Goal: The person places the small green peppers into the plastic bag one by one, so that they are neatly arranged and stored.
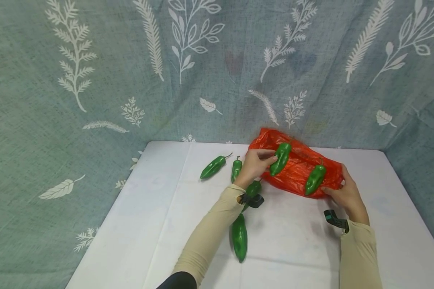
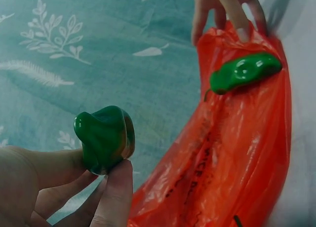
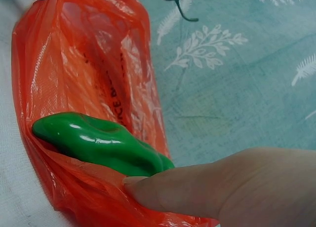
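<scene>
My left hand (image 1: 256,165) pinches a green chili pepper (image 1: 281,159) between thumb and fingers over the left part of a red plastic bag (image 1: 293,176). In the left wrist view this pepper (image 2: 101,138) appears blunt end on, raised off the bag. At the bag's right end, my right hand (image 1: 347,196) grips the plastic. A second green pepper (image 1: 315,180) lies on the bag close to that hand. From the right wrist, the thumb (image 3: 163,187) overlaps the edge of this pepper (image 3: 94,138), and the other fingers are hidden.
Several more green peppers lie on the white table left of the bag: one at the far left (image 1: 213,167), one at the front (image 1: 240,239), and others partly behind my left arm. A patterned green cloth (image 1: 217,80) hangs behind the table.
</scene>
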`<action>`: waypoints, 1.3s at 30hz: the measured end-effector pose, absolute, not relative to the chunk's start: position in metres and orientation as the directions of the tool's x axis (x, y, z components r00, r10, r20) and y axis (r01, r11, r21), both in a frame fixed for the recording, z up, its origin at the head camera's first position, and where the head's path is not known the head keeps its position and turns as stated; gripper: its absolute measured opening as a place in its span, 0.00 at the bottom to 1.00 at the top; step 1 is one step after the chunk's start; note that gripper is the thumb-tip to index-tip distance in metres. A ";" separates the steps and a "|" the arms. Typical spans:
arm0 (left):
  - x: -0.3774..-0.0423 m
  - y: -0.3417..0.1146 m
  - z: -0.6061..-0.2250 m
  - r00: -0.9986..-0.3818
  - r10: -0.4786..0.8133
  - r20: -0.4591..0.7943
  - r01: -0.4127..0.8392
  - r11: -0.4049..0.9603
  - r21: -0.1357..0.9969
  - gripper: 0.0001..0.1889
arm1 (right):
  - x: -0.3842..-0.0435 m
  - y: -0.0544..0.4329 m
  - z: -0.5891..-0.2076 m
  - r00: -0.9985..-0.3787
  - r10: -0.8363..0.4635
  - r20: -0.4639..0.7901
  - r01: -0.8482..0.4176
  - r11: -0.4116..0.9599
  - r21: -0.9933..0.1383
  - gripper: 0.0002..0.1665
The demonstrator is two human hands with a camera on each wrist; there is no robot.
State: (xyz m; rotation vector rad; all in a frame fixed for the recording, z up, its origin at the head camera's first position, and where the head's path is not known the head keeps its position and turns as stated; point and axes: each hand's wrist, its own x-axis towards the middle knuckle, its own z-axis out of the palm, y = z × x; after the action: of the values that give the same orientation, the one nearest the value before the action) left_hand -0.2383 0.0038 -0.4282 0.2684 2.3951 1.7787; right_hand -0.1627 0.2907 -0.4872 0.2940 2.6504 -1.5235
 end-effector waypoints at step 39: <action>-0.250 0.058 -0.463 -0.977 0.206 -0.046 0.030 0.350 0.936 0.13 | -0.162 0.293 -0.487 -0.975 0.139 -0.176 0.221 0.477 -0.850 0.67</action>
State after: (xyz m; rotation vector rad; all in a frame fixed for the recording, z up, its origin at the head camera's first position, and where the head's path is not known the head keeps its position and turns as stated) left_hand -0.2498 0.0577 -0.4626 0.2160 2.4496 1.6933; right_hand -0.1624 0.2931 -0.4871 0.3211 2.6282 -1.5318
